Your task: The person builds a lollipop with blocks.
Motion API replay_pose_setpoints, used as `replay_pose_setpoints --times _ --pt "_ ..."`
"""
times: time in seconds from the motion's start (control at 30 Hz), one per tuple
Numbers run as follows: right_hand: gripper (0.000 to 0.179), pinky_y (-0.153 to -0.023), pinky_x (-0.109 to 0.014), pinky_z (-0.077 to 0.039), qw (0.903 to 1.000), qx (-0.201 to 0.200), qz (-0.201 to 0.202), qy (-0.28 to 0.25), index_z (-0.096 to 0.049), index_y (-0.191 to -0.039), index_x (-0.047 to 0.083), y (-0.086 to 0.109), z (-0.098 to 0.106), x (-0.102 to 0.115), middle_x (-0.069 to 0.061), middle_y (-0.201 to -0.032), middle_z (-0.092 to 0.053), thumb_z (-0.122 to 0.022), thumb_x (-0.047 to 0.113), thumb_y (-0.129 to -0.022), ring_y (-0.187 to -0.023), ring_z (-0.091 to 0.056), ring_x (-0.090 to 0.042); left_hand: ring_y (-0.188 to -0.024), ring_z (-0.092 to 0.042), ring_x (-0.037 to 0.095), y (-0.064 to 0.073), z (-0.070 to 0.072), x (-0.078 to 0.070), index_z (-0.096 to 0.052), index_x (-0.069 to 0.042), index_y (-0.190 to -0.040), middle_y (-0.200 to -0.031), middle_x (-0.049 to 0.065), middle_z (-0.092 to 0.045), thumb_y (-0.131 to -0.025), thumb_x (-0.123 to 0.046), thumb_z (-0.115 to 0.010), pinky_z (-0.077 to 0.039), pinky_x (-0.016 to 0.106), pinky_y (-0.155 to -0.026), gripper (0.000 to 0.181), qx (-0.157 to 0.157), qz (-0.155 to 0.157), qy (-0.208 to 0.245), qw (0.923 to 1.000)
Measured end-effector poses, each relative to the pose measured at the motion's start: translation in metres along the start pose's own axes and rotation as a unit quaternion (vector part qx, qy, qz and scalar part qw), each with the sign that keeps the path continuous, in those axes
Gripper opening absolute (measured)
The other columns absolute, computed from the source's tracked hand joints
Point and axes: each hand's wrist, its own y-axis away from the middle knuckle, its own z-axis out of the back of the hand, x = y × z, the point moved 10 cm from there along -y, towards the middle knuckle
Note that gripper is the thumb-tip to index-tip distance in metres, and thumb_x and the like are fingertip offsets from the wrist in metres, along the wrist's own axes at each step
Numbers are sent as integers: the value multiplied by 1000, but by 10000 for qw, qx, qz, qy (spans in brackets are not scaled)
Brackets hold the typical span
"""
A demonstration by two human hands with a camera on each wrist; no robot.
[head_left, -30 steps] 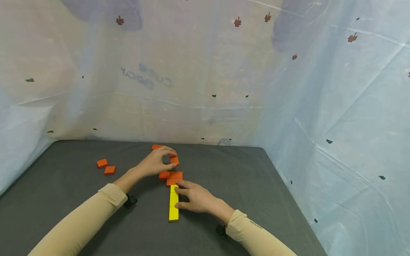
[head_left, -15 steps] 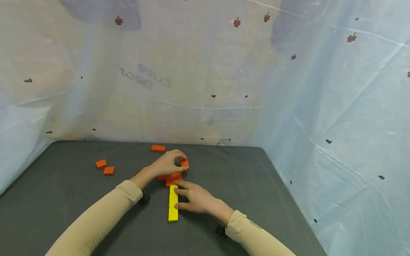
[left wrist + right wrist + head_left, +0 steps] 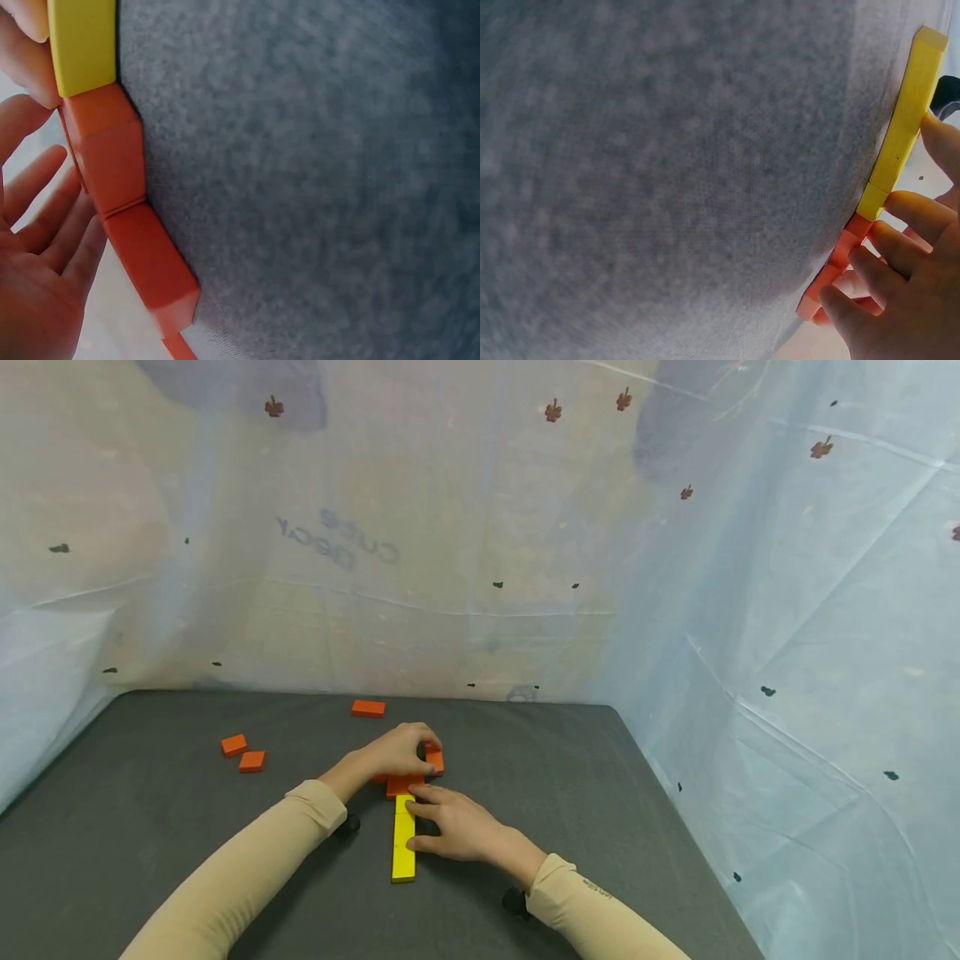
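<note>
Between the thumb and fingers of my left hand (image 3: 397, 752) is a flat orange block (image 3: 435, 762), pinched at the right of a small orange cluster. Orange blocks (image 3: 403, 787) of that cluster show below this hand, which hides part of them. Directly in front of them lies a yellow strip (image 3: 403, 856), with a seam near its far end. My right hand (image 3: 463, 828) rests along the strip's right side, fingers spread, fingertips at its edge. In the right wrist view, the thumb is by the yellow strip (image 3: 907, 112) and the other fingers reach the orange blocks (image 3: 844, 251).
Two small orange blocks, one farther (image 3: 234, 745) and one nearer (image 3: 252, 762), lie apart at the left. A longer orange block (image 3: 368, 708) lies near the far edge of the dark cloth-covered table (image 3: 562, 785). Translucent plastic sheeting (image 3: 450, 635) hangs behind and at the right.
My left hand has carried the orange block rightward, then closer to me, to the right of the cluster, uncovering the far orange block. My right hand has stayed at the yellow strip.
</note>
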Motion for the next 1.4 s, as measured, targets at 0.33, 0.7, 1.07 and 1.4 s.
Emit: replay_pose_setpoints --times 0.33,0.7,1.07,1.4 --pt "62 -110 -37 -38 10000 -66 51 2 -44 -145 19 0 0 0 0 -156 -30 -52 53 -94 -140 -36 -18 -107 -57 17 -1 -2 6 -65 -16 -121 -121 0 -58 -86 -37 -72 -50 38 -92 41 -18 92 141 9999" --pt "61 -110 -37 -38 10000 -70 31 40 -44 -145 20 0 0 0 -1 -156 -31 -53 52 -94 -140 -36 -18 -110 -55 17 -2 -8 11 -61 -18 -129 -123 1 -58 -89 -32 -69 -48 39 -96 43 340 337 -26 9988" --pt "60 -110 -37 -38 10000 -75 22 49 -44 -145 18 0 1 2 -3 -155 -32 -53 50 -95 -140 -36 -19 -107 -56 16 2 -7 6 -61 -17 -129 -122 0 -59 -88 -31 -71 -48 38 -94 44 425 215 0 9989" --pt "60 -109 -37 -38 9999 -86 30 45 -44 -145 18 0 2 2 -3 -155 -32 -54 50 -95 -140 -36 -19 -108 -55 17 4 -7 5 -61 -17 -129 -122 0 -58 -88 -32 -70 -48 39 -95 45 421 263 33 9988"
